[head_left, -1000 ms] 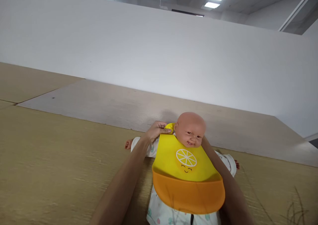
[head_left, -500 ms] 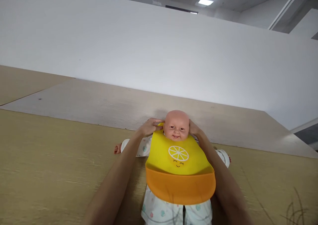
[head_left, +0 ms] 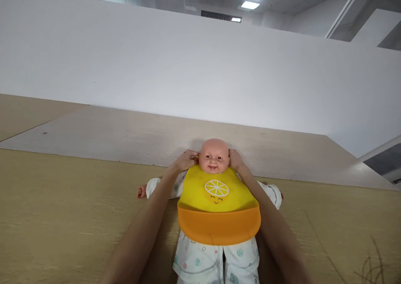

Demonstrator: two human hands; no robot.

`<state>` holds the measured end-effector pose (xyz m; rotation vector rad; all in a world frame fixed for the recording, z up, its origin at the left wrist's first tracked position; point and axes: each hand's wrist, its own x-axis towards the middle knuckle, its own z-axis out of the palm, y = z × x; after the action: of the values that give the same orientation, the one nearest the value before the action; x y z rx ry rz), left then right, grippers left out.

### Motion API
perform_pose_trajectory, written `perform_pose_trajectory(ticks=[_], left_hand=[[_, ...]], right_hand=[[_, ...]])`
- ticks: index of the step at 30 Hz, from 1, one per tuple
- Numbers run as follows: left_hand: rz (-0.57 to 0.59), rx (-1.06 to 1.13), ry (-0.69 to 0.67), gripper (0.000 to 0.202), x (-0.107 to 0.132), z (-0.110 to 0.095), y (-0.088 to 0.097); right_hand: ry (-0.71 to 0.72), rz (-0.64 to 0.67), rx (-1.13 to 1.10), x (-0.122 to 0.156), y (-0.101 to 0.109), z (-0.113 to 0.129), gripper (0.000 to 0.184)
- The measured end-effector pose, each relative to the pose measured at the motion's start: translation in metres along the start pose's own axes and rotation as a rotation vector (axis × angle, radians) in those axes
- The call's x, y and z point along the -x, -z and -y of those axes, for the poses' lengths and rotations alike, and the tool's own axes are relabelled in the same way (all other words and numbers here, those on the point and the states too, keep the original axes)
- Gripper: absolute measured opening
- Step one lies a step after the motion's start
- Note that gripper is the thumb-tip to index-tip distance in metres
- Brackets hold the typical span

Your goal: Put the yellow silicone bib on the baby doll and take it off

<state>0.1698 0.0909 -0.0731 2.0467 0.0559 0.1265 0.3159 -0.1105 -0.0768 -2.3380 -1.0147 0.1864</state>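
Both hands up at the neck of a baby doll [head_left: 196,261] lying on its back on a tan board surface [head_left: 62,213], left hand [head_left: 184,161] pinched on the strap of a yellow-and-orange bib [head_left: 218,204] just beside the doll's head [head_left: 213,155]. Right hand [head_left: 235,159] against the other side of the neck, fingers and strap there hidden, so no telling whether clamped. Main change since a second ago: right hand no longer behind the bib but out in view, nearly level with the left, bib lying straight over the chest with the orange pocket across the belly.
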Motion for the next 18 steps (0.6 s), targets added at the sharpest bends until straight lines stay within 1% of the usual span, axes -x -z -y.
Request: perform_pose_trajectory(ticks=[3, 8, 13, 15, 18], left_hand=[[-0.019, -0.026, -0.011, 0.030, 0.000, 0.005, -0.003], [-0.073, -0.069, -0.007, 0.031, 0.001, 0.014, -0.010], [-0.135, -0.116, -0.007, 0.026, 0.002, 0.014, -0.015], [-0.172, -0.132, 0.007, 0.024, 0.004, 0.012, -0.016], [-0.219, -0.149, 0.027, 0.022, 0.006, 0.010, -0.017]], right_hand=[[-0.023, 0.009, 0.015, 0.001, -0.002, 0.001, 0.016], [-0.039, 0.043, 0.041, 0.006, -0.003, 0.001, 0.020], [-0.065, 0.040, 0.133, 0.012, 0.000, 0.012, 0.023], [-0.079, 0.031, 0.179, 0.013, 0.001, 0.017, 0.026], [-0.104, 0.011, 0.234, 0.012, 0.001, 0.022, 0.038]])
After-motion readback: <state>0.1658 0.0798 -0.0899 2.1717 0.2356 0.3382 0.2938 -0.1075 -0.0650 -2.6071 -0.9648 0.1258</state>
